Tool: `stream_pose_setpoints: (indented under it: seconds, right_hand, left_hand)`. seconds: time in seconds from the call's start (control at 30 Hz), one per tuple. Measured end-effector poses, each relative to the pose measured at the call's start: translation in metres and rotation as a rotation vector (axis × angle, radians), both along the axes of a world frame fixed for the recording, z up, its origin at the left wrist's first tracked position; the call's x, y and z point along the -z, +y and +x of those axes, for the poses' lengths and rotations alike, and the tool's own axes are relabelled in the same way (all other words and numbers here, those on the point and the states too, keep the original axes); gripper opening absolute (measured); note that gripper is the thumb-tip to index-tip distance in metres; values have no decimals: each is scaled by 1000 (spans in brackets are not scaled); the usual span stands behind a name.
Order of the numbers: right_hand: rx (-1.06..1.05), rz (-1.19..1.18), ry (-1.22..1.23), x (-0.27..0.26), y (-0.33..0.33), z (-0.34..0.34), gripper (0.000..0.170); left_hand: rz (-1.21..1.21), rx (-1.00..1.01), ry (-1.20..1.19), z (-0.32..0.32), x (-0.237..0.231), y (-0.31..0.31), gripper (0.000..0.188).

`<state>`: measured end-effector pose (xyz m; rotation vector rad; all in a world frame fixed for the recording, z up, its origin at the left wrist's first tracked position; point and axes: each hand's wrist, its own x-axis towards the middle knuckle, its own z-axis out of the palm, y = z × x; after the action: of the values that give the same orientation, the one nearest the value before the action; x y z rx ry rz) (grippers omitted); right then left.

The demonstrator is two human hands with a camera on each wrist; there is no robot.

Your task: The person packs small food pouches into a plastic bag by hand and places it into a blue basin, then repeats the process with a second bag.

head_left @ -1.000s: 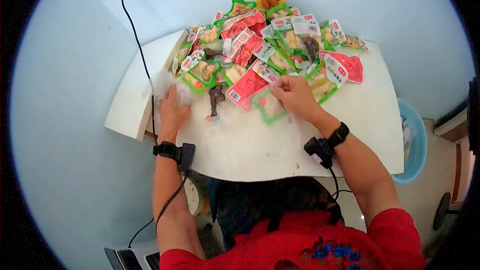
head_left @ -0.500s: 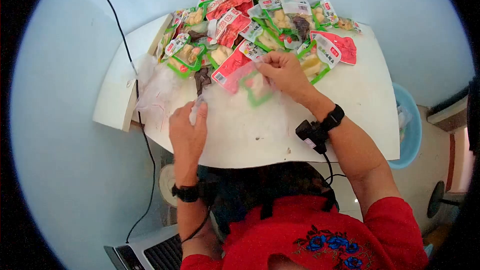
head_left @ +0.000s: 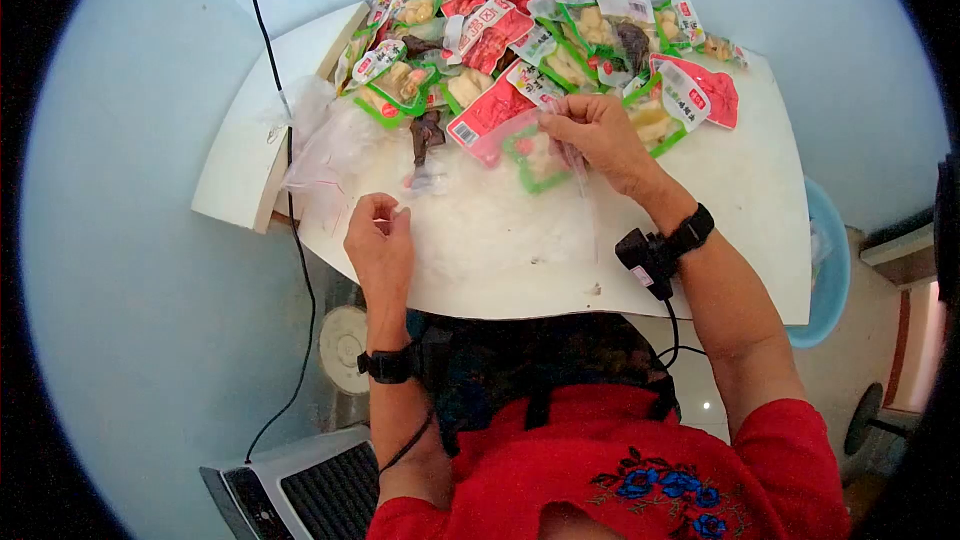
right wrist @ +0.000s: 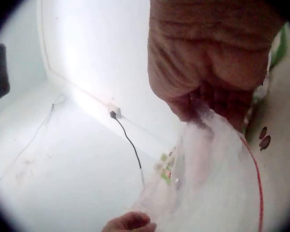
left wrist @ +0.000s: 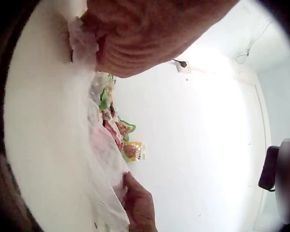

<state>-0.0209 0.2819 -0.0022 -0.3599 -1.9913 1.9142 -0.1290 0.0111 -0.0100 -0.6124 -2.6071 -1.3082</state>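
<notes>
A thin clear plastic bag (head_left: 500, 225) stretches between my two hands, low over the white table (head_left: 700, 270). My left hand (head_left: 381, 252) pinches one end of it near the table's front left. At the other end, my right hand (head_left: 605, 140) grips a gathered edge between thumb and fingers. Through the film shows a green-edged food packet (head_left: 538, 162). In the right wrist view, a red line runs along one side of the bag (right wrist: 212, 169). The left wrist view has the film (left wrist: 106, 179) reaching from hand to hand.
Vacuum-sealed food packets (head_left: 487, 35) are heaped along the back of the table. More crumpled clear bags (head_left: 335, 145) lie at the left. A black cable (head_left: 296, 240) hangs past the left edge; a blue tub (head_left: 828, 270) stands on the floor at right.
My left hand has left the crumpled bags at the left and come nearer the front edge, now pinching the clear bag. My right hand keeps hold of its end.
</notes>
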Motion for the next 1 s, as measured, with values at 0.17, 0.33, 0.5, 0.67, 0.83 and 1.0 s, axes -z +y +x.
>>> stream_pose_setpoints:
  seconds: [0.17,0.33,0.5,0.67,0.83,1.0]
  right_hand:
    - [-51,-44,-67,-1,-1,0,26]
    - [-111,21,-162,-10,-12,3,28]
    - [-138,-13,-177,-11,-19,3,30]
    - [-93,-90,-205,-7,-30,1,30]
    - [-73,-76,-221,-7,-33,0,30]
    - [-75,-102,-197,-4,-33,-1,32]
  left_hand:
    - [144,42,248,-16,12,-9,8]
    - [33,-47,324,-28,-11,-18,12]
    - [-221,-120,742,-7,-17,-4,16]
    - [-69,252,485,77,-22,47,16]
    - [-177,300,382,93,-4,70,18]
    - [-206,317,266,88,4,68,19]
